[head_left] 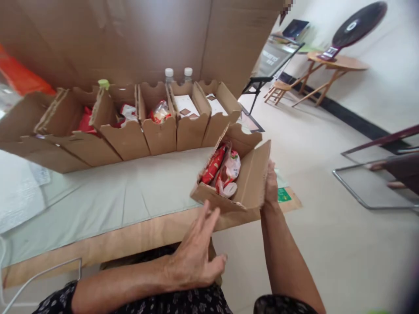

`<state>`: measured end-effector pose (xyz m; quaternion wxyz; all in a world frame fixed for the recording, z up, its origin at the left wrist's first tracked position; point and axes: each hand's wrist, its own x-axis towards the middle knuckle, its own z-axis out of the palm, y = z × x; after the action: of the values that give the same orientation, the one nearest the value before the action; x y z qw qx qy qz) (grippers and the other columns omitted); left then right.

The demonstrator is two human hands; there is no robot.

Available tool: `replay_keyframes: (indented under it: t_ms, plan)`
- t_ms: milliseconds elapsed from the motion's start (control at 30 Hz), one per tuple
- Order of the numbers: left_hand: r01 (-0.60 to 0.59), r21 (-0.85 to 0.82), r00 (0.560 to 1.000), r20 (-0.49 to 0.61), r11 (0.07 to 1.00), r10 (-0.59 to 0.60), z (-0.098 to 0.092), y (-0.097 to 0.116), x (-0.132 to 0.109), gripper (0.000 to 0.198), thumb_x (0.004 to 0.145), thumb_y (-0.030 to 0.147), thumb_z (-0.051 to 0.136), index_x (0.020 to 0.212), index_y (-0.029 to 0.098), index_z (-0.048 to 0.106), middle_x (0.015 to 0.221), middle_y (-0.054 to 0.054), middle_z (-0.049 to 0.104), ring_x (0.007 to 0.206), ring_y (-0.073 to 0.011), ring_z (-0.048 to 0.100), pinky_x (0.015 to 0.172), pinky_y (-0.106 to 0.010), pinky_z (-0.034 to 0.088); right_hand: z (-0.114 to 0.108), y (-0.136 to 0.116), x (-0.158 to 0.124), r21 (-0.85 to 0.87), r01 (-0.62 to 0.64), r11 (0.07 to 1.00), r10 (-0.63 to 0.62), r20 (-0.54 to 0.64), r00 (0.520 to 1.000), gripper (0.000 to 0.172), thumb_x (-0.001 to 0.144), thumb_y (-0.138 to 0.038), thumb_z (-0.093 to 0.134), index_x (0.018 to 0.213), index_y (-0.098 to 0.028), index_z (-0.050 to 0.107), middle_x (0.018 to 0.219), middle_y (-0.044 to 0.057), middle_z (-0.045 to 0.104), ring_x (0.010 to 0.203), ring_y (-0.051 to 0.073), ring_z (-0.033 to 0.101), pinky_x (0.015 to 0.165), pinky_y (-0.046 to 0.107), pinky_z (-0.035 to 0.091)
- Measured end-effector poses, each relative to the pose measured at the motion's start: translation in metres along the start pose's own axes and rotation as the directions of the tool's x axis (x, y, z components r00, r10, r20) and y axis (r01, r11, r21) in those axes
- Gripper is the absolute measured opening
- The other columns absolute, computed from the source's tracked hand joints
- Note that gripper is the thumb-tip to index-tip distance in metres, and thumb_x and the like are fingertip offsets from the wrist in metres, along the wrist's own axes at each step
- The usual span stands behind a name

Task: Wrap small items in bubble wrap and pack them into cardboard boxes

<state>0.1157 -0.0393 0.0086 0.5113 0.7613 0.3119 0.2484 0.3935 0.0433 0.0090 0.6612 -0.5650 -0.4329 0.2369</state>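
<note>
Head view: box (253, 181) over the right part of the bench (137, 235), tilted; base contact unclear. Right hand (271, 185) grips its right wall; left hand (196, 248) spread, empty, near its front edge, touch unclear. Long axis runs away from wearer, veering right; opening up. Progress, judged: packets (231, 168) loaded; box remains outside the row (160, 137); further filling uncertain.

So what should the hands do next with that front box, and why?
Perhaps press the left hand to the near side of the box to steady it: the right hand is at its right side, the left is open by the near edge, and the box looks tilted, with packets inside that might slide.
</note>
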Motion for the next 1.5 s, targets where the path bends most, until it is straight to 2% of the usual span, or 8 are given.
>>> replay_keyframes:
  t_ms: [100,233,333,500,700,933,1200,1500]
  plan:
    - [-0.03,0.041,0.997,-0.072,0.999,0.033,-0.013,-0.009,0.0,0.062,0.085,0.016,0.061,0.145,0.025,0.05,0.149,-0.014,0.054,0.142,-0.0327,0.051,0.119,-0.057,0.044,-0.026,0.0,-0.03,0.098,-0.024,0.995,0.03,-0.067,0.997,0.068,0.094,-0.069,0.047,0.149,-0.03,0.049,0.159,0.007,0.048,0.149,0.03,0.044,0.121,0.051,0.039]
    - [0.062,0.044,0.943,-0.331,0.997,-0.044,-0.034,-0.03,0.023,0.067,0.087,0.019,0.057,0.151,0.025,0.041,0.152,-0.014,0.048,0.142,-0.033,0.048,0.117,-0.06,0.043,-0.045,0.018,-0.1,0.016,-0.072,0.997,0.073,-0.032,0.997,0.087,0.083,-0.074,0.064,0.154,-0.028,0.043,0.158,0.014,0.049,0.148,0.036,0.046,0.114,0.054,0.046]
    - [0.025,-0.01,0.977,-0.212,1.0,-0.026,-0.028,-0.038,0.046,0.078,0.082,0.019,0.06,0.157,0.024,0.035,0.158,-0.015,0.043,0.146,-0.0364,0.042,0.119,-0.062,0.039,-0.034,0.035,-0.137,-0.157,-0.116,0.981,0.13,0.079,0.988,0.089,0.068,-0.074,0.08,0.139,-0.024,0.059,0.134,0.016,0.069,0.128,0.039,0.063,0.103,0.053,0.055]
    - [-0.026,-0.051,0.993,-0.116,0.998,0.02,0.008,-0.034,0.062,0.077,0.085,0.018,0.057,0.158,0.022,0.035,0.161,-0.014,0.044,0.148,-0.0344,0.043,0.123,-0.059,0.037,-0.017,0.044,-0.149,-0.335,-0.119,0.935,0.123,-0.01,0.992,0.043,0.076,-0.056,0.081,0.1,-0.022,0.071,0.096,0.011,0.077,0.091,0.032,0.073,0.087,0.049,0.061]
    - [-0.091,-0.03,0.996,-0.01,0.995,0.091,0.043,-0.024,0.141,0.089,0.08,0.02,0.058,0.163,0.018,0.027,0.168,-0.013,0.035,0.157,-0.0352,0.031,0.129,-0.057,0.029,-0.068,0.058,-0.078,-0.304,-0.094,0.948,0.048,-0.156,0.987,0.052,0.077,-0.05,0.083,0.115,-0.021,0.064,0.111,0.013,0.074,0.103,0.029,0.071,0.094,0.048,0.058]
    - [-0.108,0.131,0.994,0.043,0.985,0.103,0.042,-0.045,0.264,0.094,0.077,0.018,0.055,0.164,0.009,0.019,0.169,-0.018,0.03,0.156,-0.0339,0.032,0.127,-0.052,0.034,-0.096,0.086,0.083,-0.16,-0.101,0.982,0.117,0.093,0.989,0.073,0.059,-0.049,0.092,0.119,-0.024,0.059,0.126,0.011,0.071,0.118,0.031,0.067,0.107,0.049,0.052]
    - [-0.253,0.305,0.967,0.109,0.918,0.231,0.056,-0.085,0.207,0.083,0.077,0.016,0.057,0.157,0.015,0.036,0.156,-0.016,0.052,0.152,-0.0333,0.039,0.126,-0.057,0.036,-0.05,0.097,0.202,-0.116,-0.159,0.98,0.19,0.349,0.918,0.066,0.049,-0.03,0.09,0.109,-0.021,0.066,0.118,0.007,0.076,0.109,0.028,0.068,0.104,0.046,0.053]
    - [-0.353,0.451,0.935,0.204,0.82,0.29,0.057,-0.079,0.207,0.039,0.083,0.018,0.06,0.121,0.015,0.068,0.144,-0.019,0.062,0.145,-0.0365,0.048,0.12,-0.059,0.039,-0.046,0.092,0.204,-0.197,-0.121,0.973,0.184,0.345,0.92,0.061,0.053,-0.029,0.082,0.11,-0.018,0.064,0.115,0.008,0.076,0.105,0.024,0.066,0.098,0.043,0.054]
